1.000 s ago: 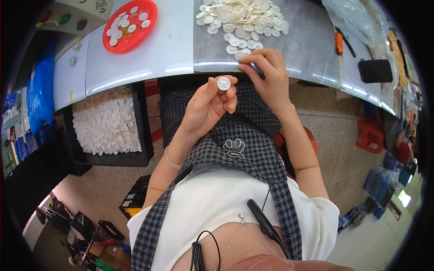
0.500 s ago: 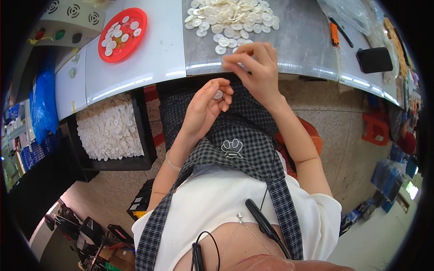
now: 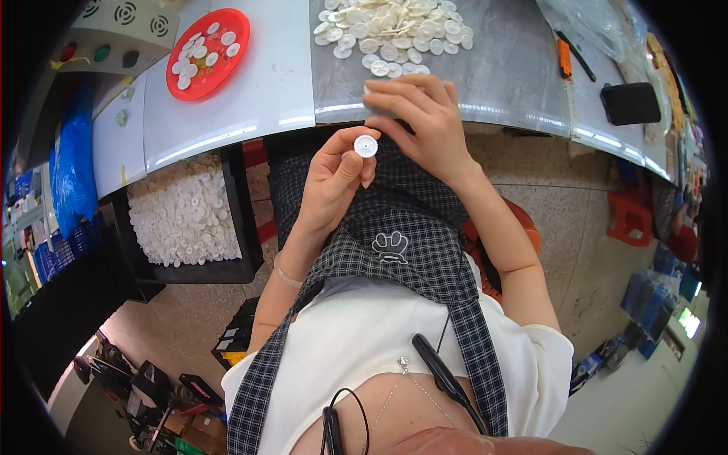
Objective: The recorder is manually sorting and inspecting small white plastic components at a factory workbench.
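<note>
My left hand (image 3: 334, 178) pinches a round white plastic gear wheel (image 3: 365, 146) between thumb and fingers, its face turned up, just off the table's near edge. Beside it, my right hand (image 3: 425, 117) hovers over that edge with thumb and fingers apart. A small white bit shows at its fingertips; whether they touch it I cannot tell. Beyond the right hand, a heap of similar white wheels (image 3: 394, 26) lies on the grey tabletop (image 3: 500, 68), with a few loose ones on its near side.
A red plate (image 3: 235, 57) with several white wheels stands at the left. Below the table, a black bin (image 3: 246, 227) is full of small white pieces (image 3: 182, 216). On the right lie an orange cutter (image 3: 564, 59), a black rectangular object (image 3: 631, 103) and clear plastic film (image 3: 588, 26).
My left hand has turned and raised the wheel from its curled fingers into a fingertip pinch. My right hand's fingers have spread from a near pinch and shifted slightly left.
</note>
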Available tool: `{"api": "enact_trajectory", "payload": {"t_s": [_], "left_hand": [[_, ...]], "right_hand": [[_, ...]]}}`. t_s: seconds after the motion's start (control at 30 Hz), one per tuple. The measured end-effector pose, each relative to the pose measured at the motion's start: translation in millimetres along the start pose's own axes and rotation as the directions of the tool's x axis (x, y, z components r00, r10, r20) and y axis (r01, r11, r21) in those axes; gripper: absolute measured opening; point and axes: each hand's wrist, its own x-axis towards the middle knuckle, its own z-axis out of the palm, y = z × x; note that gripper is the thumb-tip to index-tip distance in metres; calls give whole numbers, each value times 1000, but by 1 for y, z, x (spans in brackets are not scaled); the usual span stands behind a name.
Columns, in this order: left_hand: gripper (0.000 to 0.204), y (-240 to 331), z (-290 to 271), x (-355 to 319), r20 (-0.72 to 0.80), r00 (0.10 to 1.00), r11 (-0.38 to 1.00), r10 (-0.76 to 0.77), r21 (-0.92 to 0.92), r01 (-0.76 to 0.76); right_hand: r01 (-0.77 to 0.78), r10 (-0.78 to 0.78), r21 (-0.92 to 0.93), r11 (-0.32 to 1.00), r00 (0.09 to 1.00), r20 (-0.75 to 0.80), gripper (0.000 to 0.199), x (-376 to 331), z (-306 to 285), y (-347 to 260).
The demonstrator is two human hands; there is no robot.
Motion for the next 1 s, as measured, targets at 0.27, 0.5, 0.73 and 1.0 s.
{"api": "enact_trajectory", "payload": {"t_s": [0.27,0.5,0.73,1.0], "left_hand": [[42,1,0,1,-11,1000,998,27,56,-27],[39,1,3,2,-13,1000,1000,1,-22,-1],[27,2,11,10,38,987,965,-156,-206,161],[28,-3,7,7,63,988,928,-142,-339,155]], "right_hand": [[56,-46,136,989,996,-78,22,-21,3,11],[-365,405,554,748,912,55,14,-17,-6,-6],[-451,443,719,529,869,220,25,-8,-24,-26],[-171,177,128,977,983,-39,27,-7,-16,-5]]}}
